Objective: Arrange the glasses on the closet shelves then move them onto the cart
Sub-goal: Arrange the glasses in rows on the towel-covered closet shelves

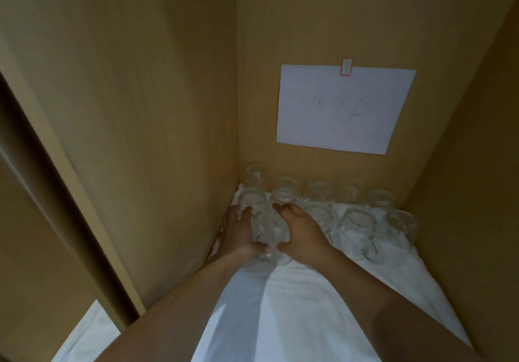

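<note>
Both hands reach into the closet. The left hand (238, 229) and the right hand (300, 232) curl around the two sides of a clear glass (271, 231) near the back left corner of the shelf. A white cloth (280, 305) covers the shelf. More glasses (359, 221) stand along the back edge, under a taped paper note (345, 108).

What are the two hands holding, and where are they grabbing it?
Left hand and right hand hold clear glasses between them, pressed against the outer sides; how many cannot be told.
</note>
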Available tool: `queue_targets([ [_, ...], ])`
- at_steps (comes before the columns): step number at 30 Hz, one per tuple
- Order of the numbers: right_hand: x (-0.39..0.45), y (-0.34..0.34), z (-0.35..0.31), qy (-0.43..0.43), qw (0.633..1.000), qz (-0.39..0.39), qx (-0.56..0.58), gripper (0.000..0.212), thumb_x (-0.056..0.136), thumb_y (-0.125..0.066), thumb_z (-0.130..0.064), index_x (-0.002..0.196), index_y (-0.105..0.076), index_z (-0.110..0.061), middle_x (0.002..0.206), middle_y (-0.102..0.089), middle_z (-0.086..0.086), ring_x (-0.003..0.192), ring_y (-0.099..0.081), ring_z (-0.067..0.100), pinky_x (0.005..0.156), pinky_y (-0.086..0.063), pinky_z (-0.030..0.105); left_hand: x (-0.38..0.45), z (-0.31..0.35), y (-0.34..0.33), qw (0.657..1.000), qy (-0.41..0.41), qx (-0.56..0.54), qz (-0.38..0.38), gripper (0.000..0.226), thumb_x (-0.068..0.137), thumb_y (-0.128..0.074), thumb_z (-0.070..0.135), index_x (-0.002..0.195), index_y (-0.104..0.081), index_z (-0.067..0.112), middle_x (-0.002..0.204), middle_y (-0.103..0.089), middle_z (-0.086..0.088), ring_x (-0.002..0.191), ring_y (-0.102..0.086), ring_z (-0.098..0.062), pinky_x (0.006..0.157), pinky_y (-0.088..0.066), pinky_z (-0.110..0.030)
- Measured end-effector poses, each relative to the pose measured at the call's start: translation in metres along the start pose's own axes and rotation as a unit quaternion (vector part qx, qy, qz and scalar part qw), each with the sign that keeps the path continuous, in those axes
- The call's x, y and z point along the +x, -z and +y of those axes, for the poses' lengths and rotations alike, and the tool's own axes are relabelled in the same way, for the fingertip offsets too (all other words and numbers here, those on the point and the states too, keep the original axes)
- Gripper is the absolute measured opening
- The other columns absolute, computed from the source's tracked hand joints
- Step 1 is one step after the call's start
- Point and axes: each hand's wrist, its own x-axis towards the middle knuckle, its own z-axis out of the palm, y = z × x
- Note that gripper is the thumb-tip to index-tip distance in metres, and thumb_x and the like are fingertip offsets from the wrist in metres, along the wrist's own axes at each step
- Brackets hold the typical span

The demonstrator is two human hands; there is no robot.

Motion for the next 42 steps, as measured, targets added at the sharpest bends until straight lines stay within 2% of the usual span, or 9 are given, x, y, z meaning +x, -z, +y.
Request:
queue_targets([
  [2,-0.004,0.004,-0.004,-0.011,1.0,-0.009,-0.002,0.101,0.079,-0.08,-0.027,0.16,-0.02,-0.031,0.162,-0.025,0.002,0.142,-0.037,0.028,0.113,-0.038,0.036,-0.003,-0.002,0.001,1.0,-0.019,0.006,0.009,0.118,0.052,-0.091,0.058,0.15,-0.031,0.031,0.158,-0.019,-0.002,0.146,-0.022,-0.025,0.118,-0.031,-0.039],
  [6,-0.015,0.007,-0.005,-0.029,1.0,-0.009,0.001,0.102,0.081,-0.079,-0.03,0.16,-0.015,-0.033,0.167,-0.015,0.003,0.149,-0.027,0.03,0.117,-0.032,0.037,-0.013,0.001,0.008,0.996,-0.009,0.083,0.007,0.119,0.063,-0.082,0.066,0.156,-0.017,0.032,0.159,-0.015,-0.005,0.147,-0.016,-0.029,0.119,-0.029,-0.045],
  [11,-0.031,0.012,-0.006,-0.042,0.999,-0.019,0.0,0.1,0.084,-0.077,-0.032,0.161,-0.013,-0.033,0.168,-0.013,0.005,0.151,-0.022,0.029,0.118,-0.028,0.036,-0.027,0.014,0.015,0.996,-0.053,0.058,0.048,0.108,0.068,-0.083,0.053,0.156,-0.026,0.029,0.161,-0.025,-0.006,0.146,-0.023,-0.027,0.119,-0.027,-0.039],
  [18,-0.056,0.024,-0.009,-0.046,0.999,-0.01,0.011,0.098,0.083,-0.077,-0.036,0.16,-0.017,-0.034,0.167,-0.014,0.003,0.152,-0.02,0.028,0.119,-0.03,0.041,-0.051,0.031,0.028,0.994,-0.084,0.052,0.053,0.092,0.075,-0.08,0.049,0.153,-0.033,0.032,0.161,-0.026,-0.01,0.147,-0.024,-0.029,0.12,-0.02,-0.032],
  [22,-0.076,0.031,-0.009,-0.038,0.999,-0.001,0.005,0.096,0.081,-0.077,-0.036,0.159,-0.02,-0.032,0.165,-0.019,0.006,0.148,-0.027,0.03,0.117,-0.033,0.038,-0.07,0.041,0.031,0.989,-0.102,0.077,0.072,0.089,0.075,-0.08,0.051,0.15,-0.038,0.028,0.156,-0.036,-0.012,0.143,-0.031,-0.031,0.118,-0.026,-0.037],
  [29,-0.114,0.035,-0.012,-0.03,0.999,0.011,-0.009,0.091,0.084,-0.075,-0.037,0.158,-0.023,-0.031,0.162,-0.024,0.007,0.145,-0.031,0.032,0.115,-0.032,0.035,-0.113,0.05,0.033,0.982,-0.112,0.123,0.084,0.087,0.081,-0.074,0.054,0.154,-0.033,0.031,0.161,-0.027,-0.004,0.148,-0.022,-0.03,0.116,-0.032,-0.043],
  [34,-0.134,0.024,-0.012,-0.033,0.999,0.002,-0.002,0.093,0.085,-0.074,-0.039,0.159,-0.02,-0.031,0.166,-0.017,0.006,0.149,-0.025,0.032,0.118,-0.029,0.038,-0.14,0.043,0.026,0.978,-0.105,0.165,0.068,0.088,0.079,-0.068,0.061,0.154,-0.032,0.032,0.161,-0.031,-0.002,0.149,-0.024,-0.027,0.119,-0.027,-0.045],
  [38,-0.156,0.011,-0.013,-0.039,0.999,-0.016,0.011,0.092,0.087,-0.073,-0.041,0.16,-0.019,-0.032,0.167,-0.015,0.005,0.15,-0.021,0.031,0.119,-0.028,0.038,-0.168,0.041,0.022,0.979,-0.083,0.183,0.033,0.084,0.088,-0.069,0.052,0.157,-0.028,0.03,0.166,-0.02,-0.004,0.153,-0.013,-0.03,0.121,-0.025,-0.046],
  [42,-0.174,0.001,-0.014,-0.041,0.999,-0.034,0.006,0.09,0.087,-0.071,-0.042,0.16,-0.018,-0.031,0.167,-0.014,0.005,0.149,-0.021,0.031,0.118,-0.029,0.041,-0.191,0.036,0.017,0.977,-0.078,0.2,0.017,0.083,0.091,-0.064,0.056,0.159,-0.024,0.03,0.168,-0.016,-0.004,0.155,-0.009,-0.03,0.123,-0.02,-0.045],
])
